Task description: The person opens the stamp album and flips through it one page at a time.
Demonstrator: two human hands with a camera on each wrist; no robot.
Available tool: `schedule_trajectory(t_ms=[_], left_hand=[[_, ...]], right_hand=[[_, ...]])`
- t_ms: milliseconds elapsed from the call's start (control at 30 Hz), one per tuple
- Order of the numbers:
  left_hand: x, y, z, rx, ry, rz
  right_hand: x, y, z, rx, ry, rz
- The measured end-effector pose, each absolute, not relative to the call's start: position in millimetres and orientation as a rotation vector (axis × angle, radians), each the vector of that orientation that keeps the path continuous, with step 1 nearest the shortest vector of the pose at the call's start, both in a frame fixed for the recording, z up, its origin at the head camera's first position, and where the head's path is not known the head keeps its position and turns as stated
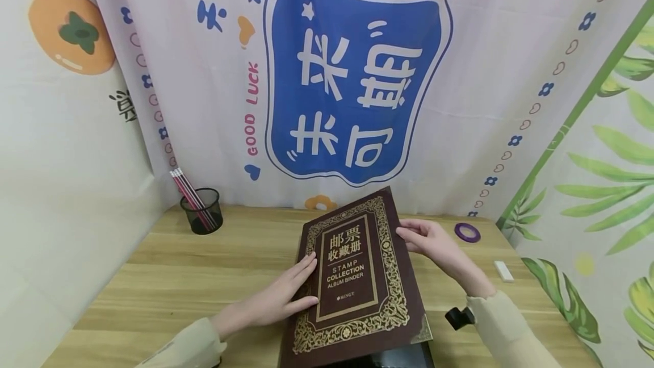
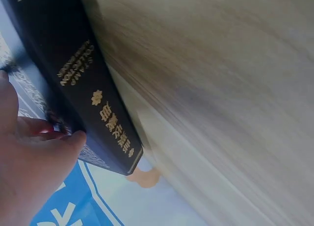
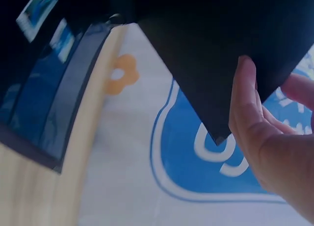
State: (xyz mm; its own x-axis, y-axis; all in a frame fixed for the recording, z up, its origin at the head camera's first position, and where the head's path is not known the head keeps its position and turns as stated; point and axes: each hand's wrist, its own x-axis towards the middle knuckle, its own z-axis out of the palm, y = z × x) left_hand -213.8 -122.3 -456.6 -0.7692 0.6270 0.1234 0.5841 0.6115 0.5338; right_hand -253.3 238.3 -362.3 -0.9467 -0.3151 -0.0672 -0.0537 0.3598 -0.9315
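Right hand is holding the stamp album ajar

The dark maroon album is lying at the near middle of the wooden table, its ornate gold border and "STAMP COLLECTION ALBUM BINDER" lettering showing. Its spine is running along the left side, bearing gold print of its own. The right hand is pinching the right edge of the front cover toward its far corner — thumb on the outside, fingers against the black inner face — and that edge is standing tilted up, clear of the pages. Below it, the dark pages are showing clear pocket strips and a couple of small colourful stamps.

The left hand is grasping nothing; its extended fingers and thumb are resting on the cover's left part, beside the spine.

At the far left, a black mesh cup is holding several pencils, which are leaning left. A purple ring is lying at the far right, with a white block just nearer. Behind the table, a pale cloth is hanging — its large blue emblem carrying white characters.
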Motion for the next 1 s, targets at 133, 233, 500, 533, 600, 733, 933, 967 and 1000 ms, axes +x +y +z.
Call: schedule_trajectory(t_ms=[133, 233, 500, 533, 600, 733, 933, 967, 1000], left_hand=[[-208.1, -121.7, -447.9, 0.937, 2.708, 0.942], [-204.2, -118.9, -438.2, 0.866, 2.663, 1.011], [-196.5, -100.1, -396.2, 0.853, 2.648, 1.177], [-195.8, -96.7, -389.8, 0.86, 2.654, 1.194], [-194.7, -89.6, -377.0, 0.86, 2.657, 1.229], [-192.8, -76.8, -353.1, 0.832, 2.623, 1.293], [-190.8, -62.8, -329.3, 0.687, 2.556, 1.385], [-190.1, -60.7, -326.9, 0.66, 2.557, 1.399], [-189.6, -58.7, -324.9, 0.636, 2.562, 1.408]], right_hand=[[-253.4, 223.0, -353.9, -0.387, 2.395, -1.647], [-253.5, 211.7, -348.9, -0.438, 2.368, -1.679], [-251.9, 186.6, -342.4, -0.591, 2.257, -1.801], [-252.0, 183.9, -342.0, -0.612, 2.251, -1.812], [-251.6, 178.9, -340.5, -0.636, 2.249, -1.825], [-250.5, 172.1, -337.2, -0.645, 2.273, -1.816], [-250.1, 165.3, -332.6, -0.669, 2.304, -1.794], [-250.1, 164.0, -332.0, -0.674, 2.31, -1.792], [-250.1, 162.7, -331.6, -0.679, 2.315, -1.791]])
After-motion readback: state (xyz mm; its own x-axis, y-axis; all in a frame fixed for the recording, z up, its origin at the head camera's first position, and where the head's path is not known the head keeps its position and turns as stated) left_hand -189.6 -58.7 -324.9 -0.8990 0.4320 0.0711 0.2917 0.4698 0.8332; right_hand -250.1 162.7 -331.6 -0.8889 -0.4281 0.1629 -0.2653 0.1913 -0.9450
